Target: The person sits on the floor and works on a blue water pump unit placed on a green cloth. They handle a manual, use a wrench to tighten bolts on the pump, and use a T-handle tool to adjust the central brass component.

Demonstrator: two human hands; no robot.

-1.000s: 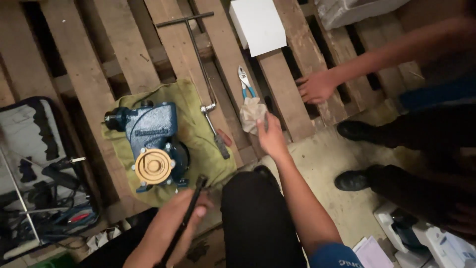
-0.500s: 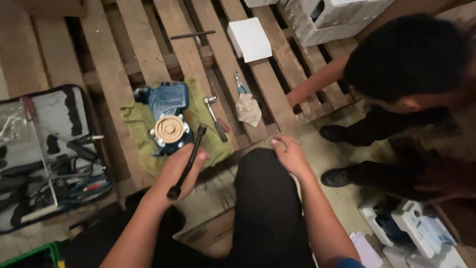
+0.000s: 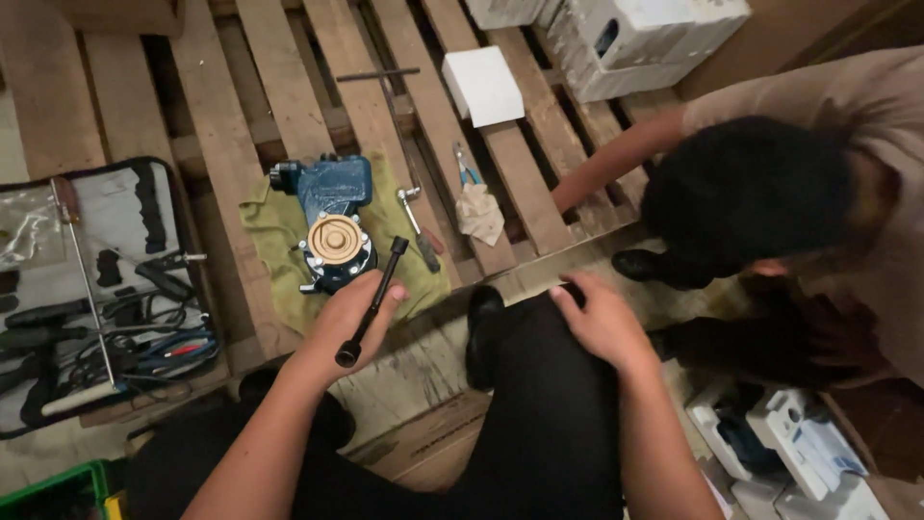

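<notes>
My left hand (image 3: 348, 316) grips a black socket wrench (image 3: 373, 300) by its shaft, just in front of a blue water pump (image 3: 332, 220) with a tan round disc on top. The pump sits on an olive green cloth (image 3: 266, 223) spread over a wooden pallet (image 3: 289, 96). My right hand (image 3: 603, 321) rests flat on my knee in black trousers and holds nothing. A ratchet wrench (image 3: 420, 227), a crumpled rag (image 3: 479, 212) and blue-handled pliers (image 3: 467, 168) lie on the pallet to the right of the pump.
An open grey tool case (image 3: 91, 289) with screwdrivers and cables lies at the left. A white box (image 3: 483, 85) and white foam packing (image 3: 635, 43) sit at the back. Another person (image 3: 770, 202) crouches at the right, one arm reaching onto the pallet. Boxes (image 3: 789, 453) lie at bottom right.
My right hand has let go of the rag and come back to my knee. My left hand has carried the socket wrench up to the pump. The other person has leaned into view.
</notes>
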